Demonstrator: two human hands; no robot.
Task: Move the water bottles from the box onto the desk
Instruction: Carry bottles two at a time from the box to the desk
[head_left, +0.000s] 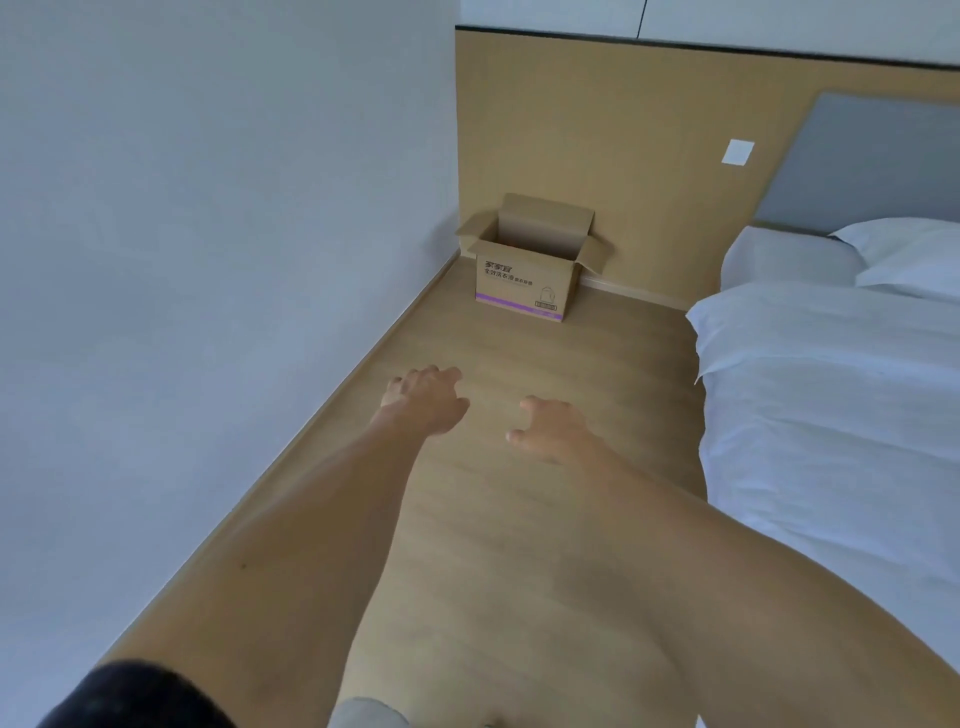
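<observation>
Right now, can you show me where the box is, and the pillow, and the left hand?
box (522, 288), head view, on its printed front wall.
pillow (906, 249), head view, on its white top.
left hand (428, 397), head view, on its back.

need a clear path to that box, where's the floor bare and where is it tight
The floor is bare between the white wall and the bed, right up to the box. Both hands, left hand and right hand, hold nothing. It is tight only at the box, which sits in the corner.

A bed (831, 415) with a white pillow (914, 254) stands on the wood floor (519, 519). A switch (737, 152) is on the wall (208, 208).
</observation>
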